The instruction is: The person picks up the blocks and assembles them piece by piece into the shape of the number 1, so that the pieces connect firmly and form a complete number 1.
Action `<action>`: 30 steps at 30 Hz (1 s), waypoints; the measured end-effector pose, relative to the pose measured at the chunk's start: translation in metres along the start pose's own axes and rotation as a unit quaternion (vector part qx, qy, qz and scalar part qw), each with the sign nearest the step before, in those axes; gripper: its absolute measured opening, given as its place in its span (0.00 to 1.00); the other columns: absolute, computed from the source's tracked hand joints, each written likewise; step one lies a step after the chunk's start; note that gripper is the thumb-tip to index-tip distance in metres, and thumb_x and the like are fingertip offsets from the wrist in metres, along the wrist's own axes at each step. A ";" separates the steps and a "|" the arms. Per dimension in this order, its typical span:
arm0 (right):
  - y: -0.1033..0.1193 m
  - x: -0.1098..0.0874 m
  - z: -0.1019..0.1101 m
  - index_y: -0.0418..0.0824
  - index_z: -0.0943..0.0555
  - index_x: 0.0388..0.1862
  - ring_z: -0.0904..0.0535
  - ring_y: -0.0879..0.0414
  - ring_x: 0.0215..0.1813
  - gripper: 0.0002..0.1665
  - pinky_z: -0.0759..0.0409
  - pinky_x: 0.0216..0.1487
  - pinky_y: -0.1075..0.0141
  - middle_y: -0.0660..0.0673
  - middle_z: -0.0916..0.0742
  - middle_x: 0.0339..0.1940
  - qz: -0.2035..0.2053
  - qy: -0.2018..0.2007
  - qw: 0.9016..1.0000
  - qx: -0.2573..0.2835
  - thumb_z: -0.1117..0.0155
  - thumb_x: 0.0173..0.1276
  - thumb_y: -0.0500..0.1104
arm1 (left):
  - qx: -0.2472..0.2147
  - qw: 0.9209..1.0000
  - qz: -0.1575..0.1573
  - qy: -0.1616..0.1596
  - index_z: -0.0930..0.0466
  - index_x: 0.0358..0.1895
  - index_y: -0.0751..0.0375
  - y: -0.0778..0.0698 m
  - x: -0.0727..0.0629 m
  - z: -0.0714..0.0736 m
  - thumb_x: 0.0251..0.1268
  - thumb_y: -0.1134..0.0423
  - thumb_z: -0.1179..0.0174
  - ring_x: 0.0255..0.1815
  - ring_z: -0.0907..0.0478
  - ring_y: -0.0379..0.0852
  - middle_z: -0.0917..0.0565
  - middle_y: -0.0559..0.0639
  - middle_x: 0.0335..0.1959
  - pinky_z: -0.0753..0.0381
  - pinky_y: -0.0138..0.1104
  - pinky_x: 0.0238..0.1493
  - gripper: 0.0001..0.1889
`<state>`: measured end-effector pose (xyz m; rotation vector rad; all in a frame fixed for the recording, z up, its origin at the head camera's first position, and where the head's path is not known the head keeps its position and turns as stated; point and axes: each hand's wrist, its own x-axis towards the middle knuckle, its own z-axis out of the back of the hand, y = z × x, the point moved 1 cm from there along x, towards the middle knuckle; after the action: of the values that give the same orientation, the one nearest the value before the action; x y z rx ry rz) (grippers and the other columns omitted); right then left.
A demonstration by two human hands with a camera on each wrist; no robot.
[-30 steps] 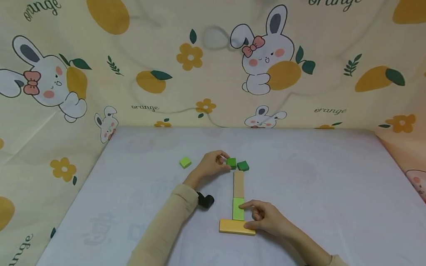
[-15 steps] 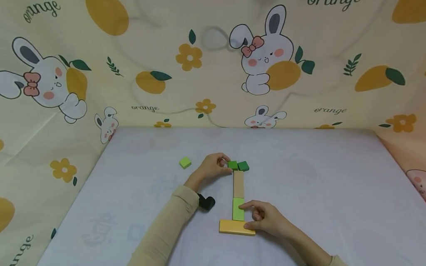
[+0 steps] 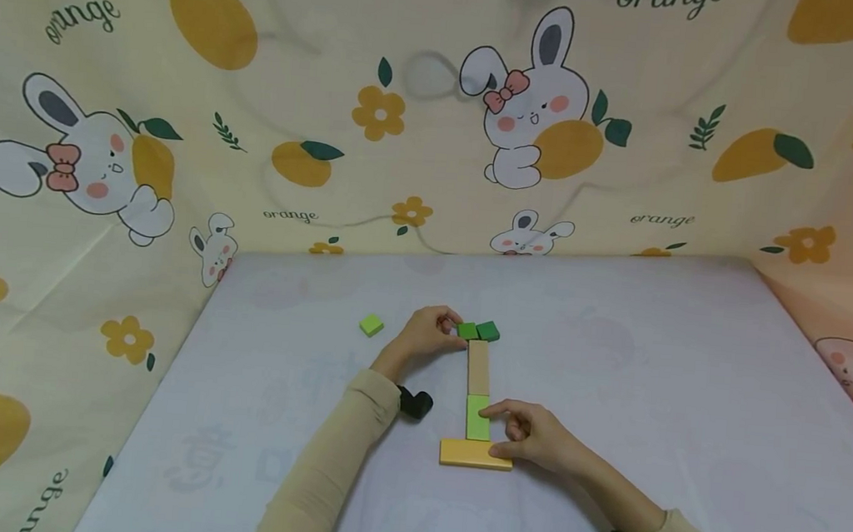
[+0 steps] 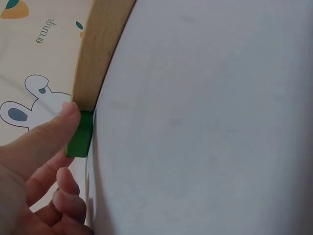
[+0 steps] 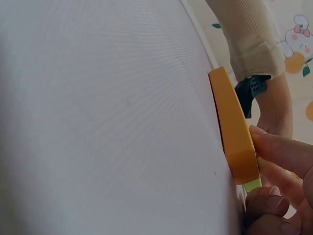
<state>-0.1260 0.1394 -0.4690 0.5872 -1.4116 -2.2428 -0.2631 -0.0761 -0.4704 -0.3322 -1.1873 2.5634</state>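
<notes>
Nudged closer to its twin, dark green block (image 3: 467, 330) stays pinched by left hand (image 3: 421, 335); wrist view shows thumb (image 4: 51, 134) pressing.

Dark green block (image 4: 79, 135) half hidden behind thumb.

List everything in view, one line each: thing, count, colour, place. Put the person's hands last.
dark green squares: 2, dark green, side by side at the far end of the plank, the left one against the left hand's fingers.
wooden plank: 1, natural wood, between the dark green squares and the light green block.
light green block: 1, in line between plank and yellow block.
yellow block: 1, crosswise at the near end.
loose square: 1, light green, apart at the left.
table: 1, white.
backdrop: cream, printed with rabbits and oranges.
left hand: 1, touching the left dark green square.
right hand: 1, fingers on the yellow and light green blocks.
</notes>
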 end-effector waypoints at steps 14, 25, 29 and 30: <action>0.001 0.000 0.000 0.31 0.22 0.54 0.39 0.67 0.24 0.27 0.38 0.27 0.73 0.53 0.34 0.20 -0.003 0.001 1.000 0.010 0.27 0.56 0.38 | 0.012 1.000 -0.003 -0.017 0.16 0.45 0.64 -0.001 0.002 0.000 0.61 0.59 0.35 0.33 0.30 0.39 0.19 0.53 0.32 0.32 0.26 0.37 0.13; 0.000 0.000 0.000 0.30 0.23 0.55 0.39 0.67 0.24 0.28 0.39 0.27 0.73 0.53 0.34 0.20 -0.004 0.004 1.000 0.016 0.27 0.56 0.38 | 0.008 1.000 0.007 -0.020 0.16 0.45 0.63 -0.001 0.002 -0.003 0.61 0.58 0.34 0.33 0.31 0.39 0.20 0.51 0.32 0.33 0.26 0.37 0.14; 0.000 0.000 0.000 0.29 0.23 0.54 0.40 0.67 0.23 0.27 0.40 0.26 0.73 0.52 0.35 0.19 -0.002 0.004 1.000 0.017 0.27 0.56 0.38 | 0.008 1.000 0.003 -0.020 0.17 0.45 0.63 -0.001 0.002 -0.003 0.61 0.58 0.34 0.32 0.32 0.39 0.22 0.49 0.30 0.34 0.26 0.36 0.14; 0.000 0.000 0.000 0.29 0.23 0.54 0.40 0.67 0.23 0.27 0.40 0.26 0.73 0.52 0.35 0.19 -0.001 0.003 1.000 0.017 0.27 0.56 0.38 | 0.008 1.000 0.001 -0.019 0.17 0.45 0.63 -0.001 0.002 -0.003 0.61 0.58 0.34 0.32 0.32 0.39 0.23 0.49 0.29 0.34 0.26 0.36 0.14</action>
<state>-0.1256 0.1395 -0.4694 0.6069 -1.4494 -2.2201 -0.2641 -0.0725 -0.4719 -0.2818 -1.1798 2.5916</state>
